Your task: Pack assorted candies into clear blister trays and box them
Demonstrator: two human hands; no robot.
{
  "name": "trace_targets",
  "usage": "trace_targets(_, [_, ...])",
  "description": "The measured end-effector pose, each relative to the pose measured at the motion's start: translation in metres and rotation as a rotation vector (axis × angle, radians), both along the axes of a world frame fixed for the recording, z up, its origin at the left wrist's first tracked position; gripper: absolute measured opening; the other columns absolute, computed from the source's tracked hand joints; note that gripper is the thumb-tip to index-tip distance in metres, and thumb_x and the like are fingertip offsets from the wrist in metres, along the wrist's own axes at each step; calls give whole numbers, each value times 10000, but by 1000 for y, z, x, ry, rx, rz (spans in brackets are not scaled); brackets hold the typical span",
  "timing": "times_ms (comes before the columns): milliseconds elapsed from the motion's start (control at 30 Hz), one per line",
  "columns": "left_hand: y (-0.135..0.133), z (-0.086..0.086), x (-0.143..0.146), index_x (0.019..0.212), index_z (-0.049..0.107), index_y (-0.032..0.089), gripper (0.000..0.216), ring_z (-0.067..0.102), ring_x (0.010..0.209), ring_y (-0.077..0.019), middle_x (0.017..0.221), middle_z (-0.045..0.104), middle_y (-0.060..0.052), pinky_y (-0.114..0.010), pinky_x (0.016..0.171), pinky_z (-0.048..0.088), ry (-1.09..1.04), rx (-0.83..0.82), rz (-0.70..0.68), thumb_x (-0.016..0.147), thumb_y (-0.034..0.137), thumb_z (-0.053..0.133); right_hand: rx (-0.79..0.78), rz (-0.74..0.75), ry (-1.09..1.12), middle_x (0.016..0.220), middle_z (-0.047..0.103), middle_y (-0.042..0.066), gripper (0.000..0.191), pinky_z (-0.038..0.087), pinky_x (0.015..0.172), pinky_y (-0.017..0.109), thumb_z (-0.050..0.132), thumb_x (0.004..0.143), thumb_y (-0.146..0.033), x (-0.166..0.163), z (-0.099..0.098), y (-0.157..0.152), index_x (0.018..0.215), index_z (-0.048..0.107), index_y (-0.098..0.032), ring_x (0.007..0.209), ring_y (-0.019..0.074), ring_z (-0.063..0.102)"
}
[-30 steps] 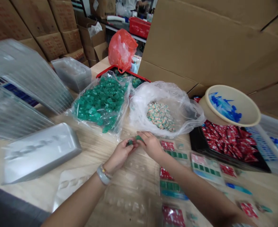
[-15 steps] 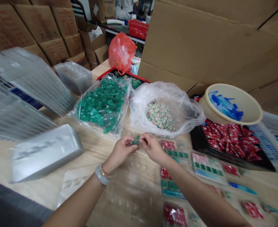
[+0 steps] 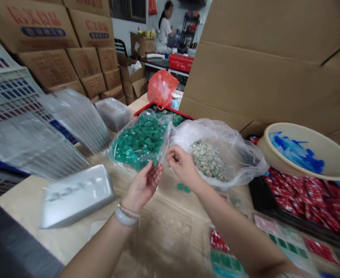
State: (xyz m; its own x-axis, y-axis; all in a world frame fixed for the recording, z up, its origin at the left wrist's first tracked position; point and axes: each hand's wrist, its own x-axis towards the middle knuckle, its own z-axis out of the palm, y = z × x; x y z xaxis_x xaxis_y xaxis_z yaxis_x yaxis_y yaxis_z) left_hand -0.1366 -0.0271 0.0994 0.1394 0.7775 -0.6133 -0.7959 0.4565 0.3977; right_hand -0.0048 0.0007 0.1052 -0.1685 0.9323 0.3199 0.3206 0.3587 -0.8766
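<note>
My left hand (image 3: 144, 184) is raised over the wooden table (image 3: 27, 200), palm toward me, thumb and fingertips pinching a small green candy (image 3: 154, 163). It is right by the clear bag of green candies (image 3: 139, 141). My right hand (image 3: 181, 165) hovers close beside it with curled, pinched fingers; what it holds is hidden. Two loose green candies (image 3: 183, 188) lie on the table under the hands. A clear bag of striped candies (image 3: 208, 159) sits just beyond my right hand.
A cream bowl (image 3: 305, 170) with blue pieces and a black tray of red packets (image 3: 305, 200) stand at the right. Filled blister trays (image 3: 227, 258) lie near. Stacked clear trays (image 3: 42, 135), a silver pack (image 3: 77, 195), cardboard boxes and a distant person (image 3: 164, 33) surround.
My hands have lifted and parted from the green piece they held together. Two green candies now lie on the table. The view has tilted up, showing more of the room.
</note>
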Motion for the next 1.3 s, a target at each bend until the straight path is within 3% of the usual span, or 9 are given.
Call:
trace_targets(100, [14,6,2,756,553,96,119,611,607,-94,697,633,-68,-175,572,520,-4,6,35,824,164,483,207,-94,-82,733,549,15,226,413,641,247,378,754,-137,-2,4,27,834,584,-181,684,124,513])
trace_targets(200, [26,11,10,682,526,103,169,550,496,-65,593,579,-29,-148,473,478,29,27,45,822,193,495,351,-338,-138,747,579,36,212,414,740,298,401,750,-147,11,28,102,813,601,-178,762,157,529])
trace_targets(400, [44,13,22,637,462,130,239,441,422,-41,530,481,21,-138,383,368,50,130,36,816,282,508,168,-482,-298,905,593,105,264,387,832,393,511,693,-112,35,83,235,943,597,-106,892,214,541])
trace_targets(500, [55,12,16,626,445,140,257,418,420,-39,519,460,34,-139,393,350,73,134,97,802,310,525,133,-171,-355,911,600,86,223,410,826,365,568,686,-164,23,66,205,897,626,-121,861,194,558])
trace_targets(633, [60,12,13,636,486,128,229,424,440,-38,514,464,39,-141,426,349,161,232,42,767,296,570,-23,322,-227,778,631,14,215,466,678,266,521,763,-293,9,23,102,895,644,-175,688,125,577])
trace_targets(800, [24,-3,29,665,542,114,252,418,452,-45,531,473,37,-166,447,337,361,345,-287,698,352,618,-108,118,-223,784,629,24,207,461,645,251,537,758,-232,45,-13,7,935,628,-175,683,122,569])
trace_targets(933, [-3,-17,26,761,590,132,266,417,472,-70,504,432,43,-193,486,351,805,496,-317,798,363,464,-150,48,-535,763,617,47,187,454,670,270,524,761,-164,69,-45,-30,917,627,-153,684,139,560])
trace_targets(1133, [-5,-12,2,1058,551,171,277,518,975,-157,1057,573,-60,-292,853,404,1368,914,-299,800,225,464,-193,159,-936,879,618,111,209,444,731,290,450,798,-120,32,-71,-42,911,626,-125,839,195,566])
trace_targets(1300, [-62,-32,9,911,607,179,200,545,910,-166,968,611,-56,-305,825,430,1512,1084,-919,818,181,430,-209,143,-756,963,641,81,238,418,841,278,492,778,-130,42,-82,-49,981,615,-145,921,173,566])
